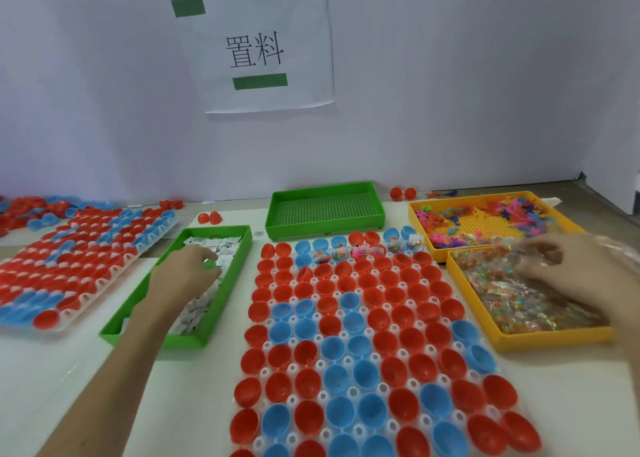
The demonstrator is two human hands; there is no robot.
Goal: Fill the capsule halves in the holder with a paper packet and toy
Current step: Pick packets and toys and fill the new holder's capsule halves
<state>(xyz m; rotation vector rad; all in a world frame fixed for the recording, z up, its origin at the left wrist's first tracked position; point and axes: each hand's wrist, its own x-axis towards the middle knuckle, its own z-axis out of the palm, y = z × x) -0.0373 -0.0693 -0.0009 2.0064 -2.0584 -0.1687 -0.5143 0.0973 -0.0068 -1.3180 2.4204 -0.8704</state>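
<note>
Main holder (320, 364) sits dead centre on the table, packed w/ open red + blue capsule halves (377, 342). Nearly all are empty. Only approx 6 in the holder's far rows have stuff in them, little colourful toys (360, 251) in clear wrap.

Left hand (187, 269) is left of the holder, down in a long green tray (239, 273) of white paper packets (197, 311). Fingers are bent down into the pile w/ tips buried, so can't tell if it's actually pinching a packet.

Right hand (581, 266) is right of the holder, above the near yellow tray (467, 304) of bagged toys (519, 304). It's v blurry. Fingers look curled and there's a clear plastic smear at the tips, but can't tell if it's gripping a bag or just touching.

Other bits:
- second yellow tray (415, 214) w/ loose toy figures, right of the holder's far end
- bare green mesh tray (270, 214) just beyond the holder's far edge
- another holder (149, 245) full of capsule halves, well off to the left past the packet tray
- a few loose red halves (402, 193) beyond the holder by the wall
- paper sign (256, 51) on the wall above, beyond the holder
</note>
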